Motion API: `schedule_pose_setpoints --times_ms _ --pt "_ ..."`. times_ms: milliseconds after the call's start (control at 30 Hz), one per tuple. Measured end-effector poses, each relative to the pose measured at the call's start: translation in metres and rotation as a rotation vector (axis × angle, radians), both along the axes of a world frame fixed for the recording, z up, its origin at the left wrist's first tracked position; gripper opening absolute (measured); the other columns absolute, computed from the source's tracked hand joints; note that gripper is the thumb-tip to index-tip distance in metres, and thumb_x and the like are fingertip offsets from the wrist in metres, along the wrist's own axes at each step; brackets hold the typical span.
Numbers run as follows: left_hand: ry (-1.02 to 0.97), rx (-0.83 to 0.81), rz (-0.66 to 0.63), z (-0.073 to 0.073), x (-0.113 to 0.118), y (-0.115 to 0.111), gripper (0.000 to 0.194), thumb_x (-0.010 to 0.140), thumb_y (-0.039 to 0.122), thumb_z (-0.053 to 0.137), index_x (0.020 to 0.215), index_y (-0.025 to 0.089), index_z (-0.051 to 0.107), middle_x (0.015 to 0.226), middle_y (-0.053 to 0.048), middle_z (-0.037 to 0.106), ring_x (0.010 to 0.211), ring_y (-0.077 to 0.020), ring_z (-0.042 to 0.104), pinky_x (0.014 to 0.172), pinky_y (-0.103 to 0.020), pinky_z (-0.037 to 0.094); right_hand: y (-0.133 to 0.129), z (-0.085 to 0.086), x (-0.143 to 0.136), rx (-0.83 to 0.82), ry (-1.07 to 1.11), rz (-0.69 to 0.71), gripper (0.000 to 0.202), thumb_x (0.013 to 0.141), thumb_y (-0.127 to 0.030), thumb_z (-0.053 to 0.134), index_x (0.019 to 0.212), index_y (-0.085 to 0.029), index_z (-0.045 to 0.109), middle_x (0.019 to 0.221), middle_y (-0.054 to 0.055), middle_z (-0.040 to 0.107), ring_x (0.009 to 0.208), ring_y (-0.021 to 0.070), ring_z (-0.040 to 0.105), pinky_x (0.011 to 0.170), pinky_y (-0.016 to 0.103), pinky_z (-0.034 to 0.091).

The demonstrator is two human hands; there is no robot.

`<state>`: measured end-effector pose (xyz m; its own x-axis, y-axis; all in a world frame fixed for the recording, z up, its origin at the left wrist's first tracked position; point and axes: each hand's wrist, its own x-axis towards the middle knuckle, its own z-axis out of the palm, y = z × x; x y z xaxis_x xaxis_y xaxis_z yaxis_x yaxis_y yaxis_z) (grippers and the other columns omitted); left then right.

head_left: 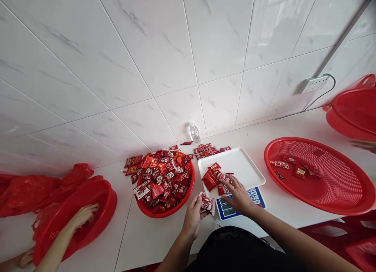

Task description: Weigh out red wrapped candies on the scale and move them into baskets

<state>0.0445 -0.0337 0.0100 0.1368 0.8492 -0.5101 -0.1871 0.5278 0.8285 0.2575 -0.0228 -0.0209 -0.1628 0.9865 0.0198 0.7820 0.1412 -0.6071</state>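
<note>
My left hand [192, 217] is closed on a small red-and-white snack packet [207, 203] in front of the scale. Over the white weighing tray [246, 164] reaches my right hand [239, 193], its fingers apart and the fingertips at a red-and-white packet in a small pile of red packets [210, 179]. Under the tray sits the scale's blue keypad panel [229, 211], partly covered by my right hand. Left of the tray, a round red basket [152, 215] is heaped with red packets, some spilling onto the table behind it.
More packets [205, 150] lie behind the tray near a clear plastic bottle [194, 133]. A large red basket [326, 146] at right holds several packets. Another person's hand [85, 216] reaches into a red basket [110, 201] at left; a further hand [364, 145] shows at the right edge.
</note>
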Motion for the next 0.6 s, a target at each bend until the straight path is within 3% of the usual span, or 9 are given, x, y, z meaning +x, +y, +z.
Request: schedule_pose_setpoints --times_ms 133,200,300,433,600 --pt "-0.022 -0.085 0.149 0.000 -0.023 -0.006 0.043 0.079 0.044 0.061 0.113 0.019 0.058 0.108 -0.011 0.064 0.087 -0.0180 0.064 0.075 -0.032 0.053 0.034 -0.005 -0.009 -0.041 -0.237 0.067 0.074 0.077 -0.064 0.048 0.142 -0.040 0.020 0.154 0.002 0.003 0.138 0.0341 -0.004 0.106 0.060 0.006" --pt "-0.034 -0.101 0.184 0.002 -0.026 -0.008 0.041 0.078 0.043 0.062 0.111 0.018 0.059 0.111 -0.011 0.063 0.088 -0.0184 0.063 0.075 -0.032 0.053 0.050 -0.005 -0.017 -0.039 -0.276 0.120 0.078 0.074 -0.070 0.046 0.141 -0.041 0.020 0.154 0.002 0.001 0.137 0.0361 -0.006 0.103 0.063 0.000" --pt "-0.050 -0.080 0.175 0.005 -0.023 -0.009 0.042 0.078 0.042 0.063 0.112 0.018 0.059 0.110 -0.011 0.063 0.088 -0.0184 0.063 0.076 -0.033 0.052 0.068 -0.007 -0.026 -0.043 -0.304 0.164 0.082 0.070 -0.076 0.042 0.140 -0.039 0.025 0.153 0.005 0.009 0.136 0.0388 -0.002 0.100 0.066 -0.003" --pt "-0.059 -0.051 0.149 0.007 -0.019 -0.011 0.045 0.076 0.043 0.064 0.113 0.019 0.059 0.107 -0.009 0.062 0.086 -0.0171 0.062 0.075 -0.032 0.052 0.077 -0.014 -0.033 -0.019 -0.305 0.108 0.070 0.074 -0.072 0.043 0.131 -0.032 0.043 0.146 0.009 0.027 0.133 0.0368 0.014 0.102 0.063 0.004" --pt "-0.037 -0.063 0.133 0.004 -0.020 -0.014 0.046 0.074 0.045 0.065 0.110 0.017 0.060 0.099 -0.008 0.063 0.080 -0.0152 0.060 0.072 -0.031 0.051 0.079 -0.022 -0.033 0.073 -0.068 0.056 0.046 0.077 -0.047 0.057 0.116 -0.023 0.053 0.128 0.012 0.047 0.121 0.0314 0.035 0.099 0.050 0.028"
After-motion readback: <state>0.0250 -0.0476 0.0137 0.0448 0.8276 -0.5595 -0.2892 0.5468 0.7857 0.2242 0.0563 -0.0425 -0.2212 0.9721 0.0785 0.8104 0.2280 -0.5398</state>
